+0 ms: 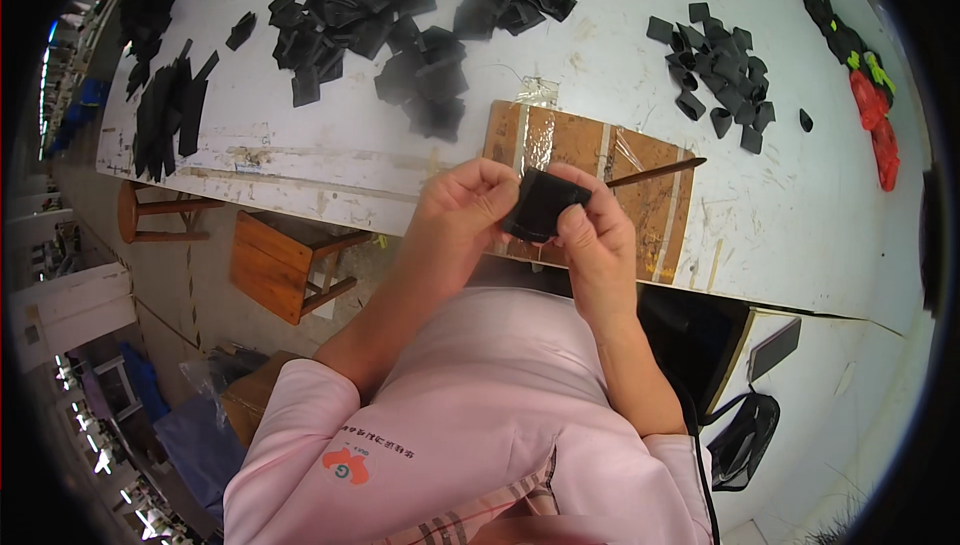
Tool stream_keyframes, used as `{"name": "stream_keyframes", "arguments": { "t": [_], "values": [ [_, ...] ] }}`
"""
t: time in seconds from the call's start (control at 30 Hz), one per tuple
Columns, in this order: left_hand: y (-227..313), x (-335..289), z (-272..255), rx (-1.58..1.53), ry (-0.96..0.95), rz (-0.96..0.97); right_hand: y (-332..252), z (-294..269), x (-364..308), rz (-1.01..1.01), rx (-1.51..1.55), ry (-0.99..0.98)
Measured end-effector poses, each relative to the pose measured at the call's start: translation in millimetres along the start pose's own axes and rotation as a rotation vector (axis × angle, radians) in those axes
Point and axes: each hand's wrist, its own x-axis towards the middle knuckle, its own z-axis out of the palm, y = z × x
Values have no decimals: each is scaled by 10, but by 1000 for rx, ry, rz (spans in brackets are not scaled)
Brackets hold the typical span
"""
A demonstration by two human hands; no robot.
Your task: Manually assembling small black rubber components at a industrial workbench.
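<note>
Both hands hold a small black fabric piece [543, 208], squarish and folded or tube-like, in front of my body near the table's front edge. My left hand [462, 197] pinches its left edge between thumb and fingers. On the other side my right hand [606, 235] grips it, thumb on the front face and fingers behind. A brown pointed stick [660, 171] juts out to the right from behind my right fingers; whether it is held or lies on the board cannot be told. Under the hands, a brown board [575, 135] with strips of clear tape rests on the table.
A large heap of black pieces [350, 5] covers the far middle of the white table [600, 55]. A smaller pile [725, 70] lies at right, long black strips [175, 110] at left. Red bags [873, 110] lie far right. Wooden stools [275, 260] stand below left.
</note>
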Motion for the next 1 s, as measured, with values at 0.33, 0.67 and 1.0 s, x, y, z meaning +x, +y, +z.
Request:
{"name": "stream_keyframes", "arguments": {
  "t": [0.33, 0.67, 1.0],
  "values": [
    [68, -44, 158, 38, -159, -212, -196, -265, -12, 283, 339, -87],
    [4, -38, 164, 295, -147, -192, -296, -250, -45, 273, -337, -44],
    [-250, -104, 386, 1144, 57, 743, -213, -111, -118, -575, -887, 125]
  ]
}}
